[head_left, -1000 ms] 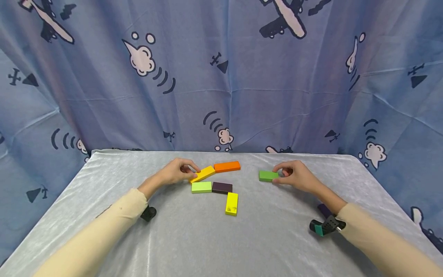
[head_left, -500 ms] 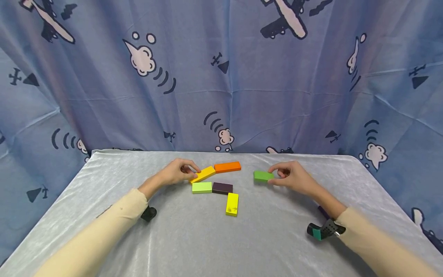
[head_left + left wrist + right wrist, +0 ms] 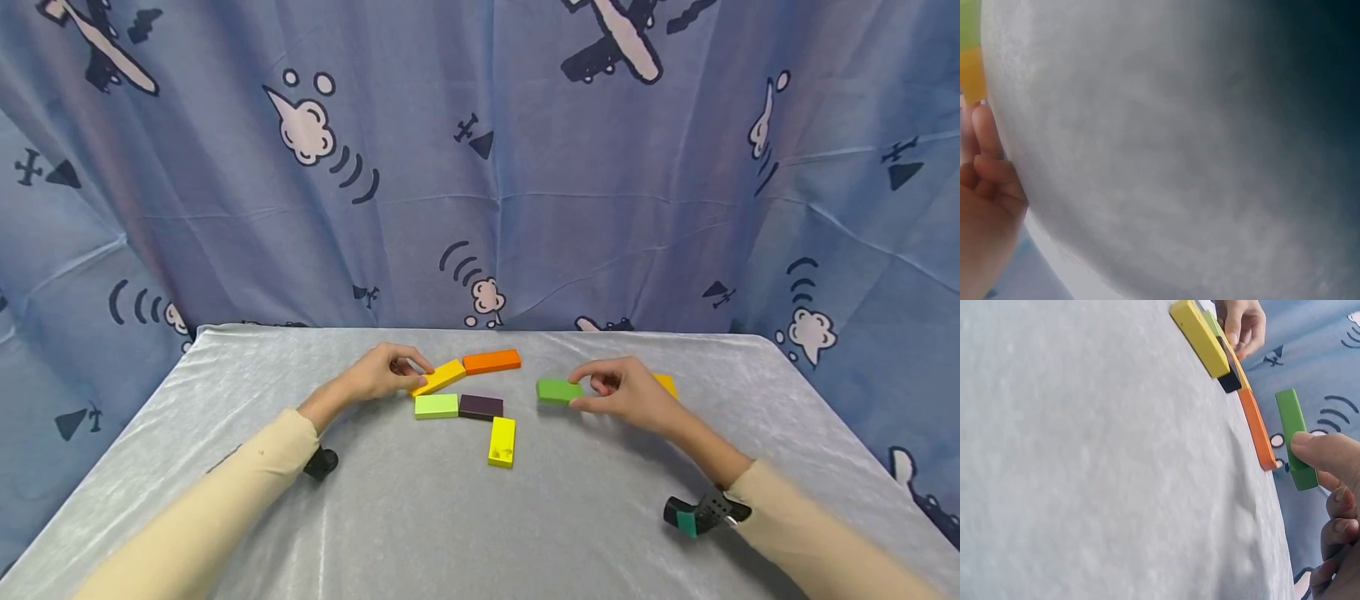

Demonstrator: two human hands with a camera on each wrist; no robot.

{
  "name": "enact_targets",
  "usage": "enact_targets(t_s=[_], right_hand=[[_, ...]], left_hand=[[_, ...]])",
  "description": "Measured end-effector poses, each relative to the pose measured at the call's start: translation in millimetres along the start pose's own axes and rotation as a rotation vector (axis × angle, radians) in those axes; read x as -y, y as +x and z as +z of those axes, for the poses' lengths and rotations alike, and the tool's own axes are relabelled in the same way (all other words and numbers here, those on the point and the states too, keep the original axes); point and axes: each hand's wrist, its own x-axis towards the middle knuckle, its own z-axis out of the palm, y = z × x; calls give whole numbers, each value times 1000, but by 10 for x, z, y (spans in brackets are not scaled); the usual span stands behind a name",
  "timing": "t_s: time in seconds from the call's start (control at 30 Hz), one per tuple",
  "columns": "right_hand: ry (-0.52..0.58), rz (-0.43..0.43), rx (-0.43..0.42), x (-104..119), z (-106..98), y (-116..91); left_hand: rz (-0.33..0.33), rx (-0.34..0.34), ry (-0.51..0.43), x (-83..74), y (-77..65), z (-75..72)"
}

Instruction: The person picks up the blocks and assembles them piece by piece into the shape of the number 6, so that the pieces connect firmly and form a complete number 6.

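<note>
Green block (image 3: 553, 392) sits pinched in the right-hand grip (image 3: 626, 395).

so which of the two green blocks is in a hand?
The darker green block, pinched by the right hand. The paler lime block isn't held; it lies on the cloth beside the near-black block.

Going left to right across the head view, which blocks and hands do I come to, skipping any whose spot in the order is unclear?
Left hand → amber block → orange block → green block → right hand.
</note>
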Motion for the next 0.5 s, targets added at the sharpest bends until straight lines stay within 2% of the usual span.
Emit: enact_targets(t_s=[0.17, 0.5], right_hand=[[-49, 6, 34, 65, 53, 12], [4, 22, 117, 216, 229, 44]], left_hand=[[-1, -4, 3, -2, 6, -2], [24, -7, 4, 7, 15, 7]])
